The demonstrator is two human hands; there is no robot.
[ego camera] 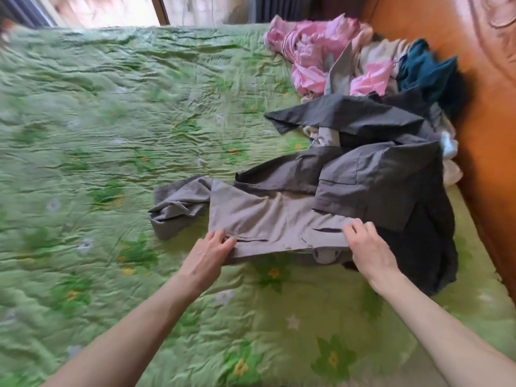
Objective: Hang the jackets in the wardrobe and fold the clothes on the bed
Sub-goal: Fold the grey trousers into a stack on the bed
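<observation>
grey trousers [268, 219] lie on the bed [97, 135], long axis running crosswise between the hands. left hand [208, 254] and right hand [367, 245], set apart, each pinch the near edge; the clothes pile [377, 121] sits beyond the right hand.

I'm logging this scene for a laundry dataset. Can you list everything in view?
grey trousers: one, light grey, near edge of pile, held at the waistband
dark grey garments: several, charcoal, heaped at right
pink clothes: some, pink, far end of pile
teal garment: one, by headboard
bedspread: one, green floral
headboard: one, orange wood, right
left hand: grips the trousers
right hand: grips the trousers
</observation>
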